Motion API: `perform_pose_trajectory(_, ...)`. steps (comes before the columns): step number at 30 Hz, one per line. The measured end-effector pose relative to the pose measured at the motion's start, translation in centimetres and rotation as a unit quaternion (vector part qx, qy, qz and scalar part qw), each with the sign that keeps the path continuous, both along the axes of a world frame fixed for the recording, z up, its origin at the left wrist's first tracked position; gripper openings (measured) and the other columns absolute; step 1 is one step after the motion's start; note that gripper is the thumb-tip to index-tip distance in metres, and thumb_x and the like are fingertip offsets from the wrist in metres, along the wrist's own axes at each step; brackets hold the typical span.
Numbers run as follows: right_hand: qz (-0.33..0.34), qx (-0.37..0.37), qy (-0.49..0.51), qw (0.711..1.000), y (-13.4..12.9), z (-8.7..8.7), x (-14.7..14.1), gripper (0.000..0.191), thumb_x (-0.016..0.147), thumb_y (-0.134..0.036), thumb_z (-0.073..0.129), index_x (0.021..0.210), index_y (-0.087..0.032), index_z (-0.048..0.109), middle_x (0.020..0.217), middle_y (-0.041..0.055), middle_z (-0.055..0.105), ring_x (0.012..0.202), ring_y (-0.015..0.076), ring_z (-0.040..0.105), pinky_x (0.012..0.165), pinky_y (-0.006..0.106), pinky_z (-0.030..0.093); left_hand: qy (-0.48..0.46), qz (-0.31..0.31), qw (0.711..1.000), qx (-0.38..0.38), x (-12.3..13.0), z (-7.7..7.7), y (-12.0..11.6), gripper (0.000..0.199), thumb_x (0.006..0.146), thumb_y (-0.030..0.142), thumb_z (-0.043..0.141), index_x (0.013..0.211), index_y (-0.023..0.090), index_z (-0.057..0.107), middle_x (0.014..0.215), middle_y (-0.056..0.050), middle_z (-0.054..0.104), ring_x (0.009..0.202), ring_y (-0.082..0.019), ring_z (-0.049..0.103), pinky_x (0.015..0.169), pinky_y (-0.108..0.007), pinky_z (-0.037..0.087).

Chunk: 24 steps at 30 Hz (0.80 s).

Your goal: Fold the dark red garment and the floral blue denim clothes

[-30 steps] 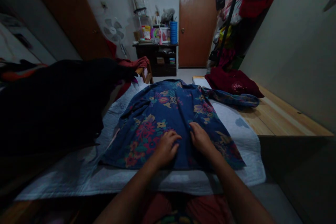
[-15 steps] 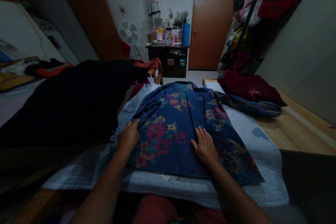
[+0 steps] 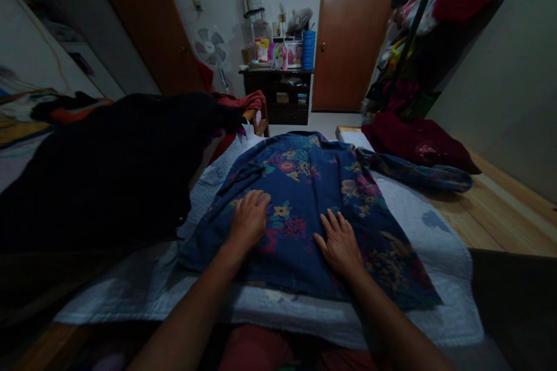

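A blue floral shirt (image 3: 300, 197) lies spread out in front of me, its collar end away from me and its hem toward me. One sleeve reaches out to the right. My left hand (image 3: 250, 215) rests on the left part of the shirt body, fingers stretched forward and holding nothing. Flat on the cloth, right of the middle, is my right hand (image 3: 342, 243) with its fingers apart. Beneath the shirt is a light blue-white cloth (image 3: 439, 243), which shows along the near edge and both sides.
To the left a large dark garment pile (image 3: 108, 168) stands higher than the shirt. A folded maroon garment (image 3: 422, 142) lies at the right on the wooden surface (image 3: 500, 208). Further back are a fan (image 3: 211, 47), a dark cabinet (image 3: 278, 95) and a brown door (image 3: 348, 40).
My left hand has let go of the shirt's left edge and moved right onto the cloth. That side of the shirt now spreads further left. My right hand has stayed in place.
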State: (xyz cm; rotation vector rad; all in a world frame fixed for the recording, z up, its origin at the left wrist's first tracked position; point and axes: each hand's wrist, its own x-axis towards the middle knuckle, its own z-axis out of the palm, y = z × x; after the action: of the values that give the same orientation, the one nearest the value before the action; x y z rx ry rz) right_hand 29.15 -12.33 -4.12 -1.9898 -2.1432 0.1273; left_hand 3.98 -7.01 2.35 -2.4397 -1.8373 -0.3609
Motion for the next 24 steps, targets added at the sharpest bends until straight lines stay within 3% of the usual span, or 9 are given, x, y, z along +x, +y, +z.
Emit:
perform_pose_trajectory(4, 0.013, -0.003, -0.006, 1.0, 0.0, 0.0, 0.0, 0.061, 0.093, -0.052, 0.045, 0.146, -0.023, 0.043, 0.157, 0.0075, 0.032, 0.144, 0.0367, 0.022, 0.114, 0.051, 0.02, -0.051, -0.159, 0.983, -0.075, 5.7, -2.6, 0.9, 0.038, 0.095, 0.03, 0.045, 0.132, 0.026, 0.054, 0.149, -0.008, 0.043, 0.139, -0.026, 0.035, 0.113, -0.047, 0.031)
perform_pose_trajectory(8, 0.013, 0.0, -0.009, 1.0, 0.0, -0.2, 0.0, 0.061, 0.092, -0.052, 0.046, 0.146, -0.022, 0.043, 0.156, 0.0083, 0.033, 0.144, 0.0363, 0.021, 0.114, 0.051, 0.02, -0.012, -0.201, 0.974, -0.104, 7.5, -4.5, 2.0, 0.045, 0.092, 0.043, 0.05, 0.133, 0.027, 0.05, 0.149, -0.008, 0.043, 0.138, -0.03, 0.036, 0.11, -0.051, 0.033)
perform_pose_trajectory(11, 0.015, 0.004, -0.01, 1.0, 0.0, -0.4, 0.0, 0.061, 0.093, -0.051, 0.046, 0.146, -0.022, 0.043, 0.156, 0.0079, 0.032, 0.144, 0.0362, 0.022, 0.114, 0.052, 0.02, 0.021, -0.124, 0.989, -0.075, 5.7, -4.6, 3.6, 0.039, 0.093, 0.042, 0.048, 0.128, 0.026, 0.052, 0.139, -0.009, 0.051, 0.131, -0.029, 0.042, 0.106, -0.049, 0.036)
perform_pose_trajectory(16, 0.018, -0.007, -0.004, 1.0, -0.1, -0.5, 0.1, 0.061, 0.093, -0.051, 0.045, 0.146, -0.022, 0.043, 0.156, 0.0075, 0.033, 0.144, 0.0359, 0.022, 0.114, 0.052, 0.021, 0.091, 0.101, 0.987, -0.09, -0.5, -3.3, 7.5, 0.038, 0.094, 0.039, 0.042, 0.122, 0.018, 0.057, 0.121, -0.017, 0.06, 0.113, -0.033, 0.056, 0.094, -0.048, 0.042)
perform_pose_trajectory(20, 0.031, -0.042, -0.015, 0.999, 0.9, 1.4, 0.5, 0.058, 0.088, -0.048, 0.055, 0.139, -0.022, 0.052, 0.15, 0.0109, 0.043, 0.138, 0.0374, 0.034, 0.108, 0.05, 0.031, 0.105, 0.124, 0.981, -0.107, -4.0, -1.4, 10.1, 0.032, 0.091, 0.024, 0.04, 0.108, 0.014, 0.065, 0.11, -0.017, 0.066, 0.105, -0.029, 0.06, 0.09, -0.04, 0.044)
perform_pose_trajectory(24, 0.039, -0.127, -0.032, 0.991, 4.4, 5.2, 0.7, 0.032, 0.085, -0.039, 0.058, 0.108, -0.02, 0.07, 0.114, 0.0147, 0.067, 0.102, 0.0311, 0.063, 0.086, 0.042, 0.047, 0.062, 0.163, 0.985, 0.005, -5.5, 0.8, 12.5, 0.038, 0.089, 0.017, 0.037, 0.115, 0.018, 0.065, 0.118, -0.013, 0.064, 0.114, -0.028, 0.055, 0.094, -0.037, 0.043)
